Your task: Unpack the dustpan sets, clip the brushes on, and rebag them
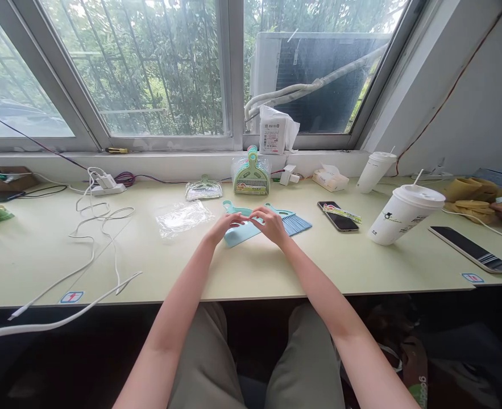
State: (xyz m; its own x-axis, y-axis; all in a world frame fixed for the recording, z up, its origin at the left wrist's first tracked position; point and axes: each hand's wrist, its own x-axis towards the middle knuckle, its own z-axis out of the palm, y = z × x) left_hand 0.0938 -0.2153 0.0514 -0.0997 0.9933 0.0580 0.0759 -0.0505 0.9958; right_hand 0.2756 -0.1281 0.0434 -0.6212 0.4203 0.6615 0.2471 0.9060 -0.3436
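Table (276,272): two lidded cups (404,213) (374,170) right; phone (338,216) beside them; tablet (472,249) far right. Empty plastic bag (182,217) centre-left; white cables (101,227) left; packaged green dustpan set (251,176) by the window sill; tissue pack (330,179) right of it.

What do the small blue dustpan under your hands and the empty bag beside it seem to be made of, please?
Blue dustpan: apparently moulded plastic, matte, with an even pale colour and a thin rigid edge. Empty bag: thin clear plastic film, glossy, crinkled, with the desk showing through it. Both hands rest on the dustpan.
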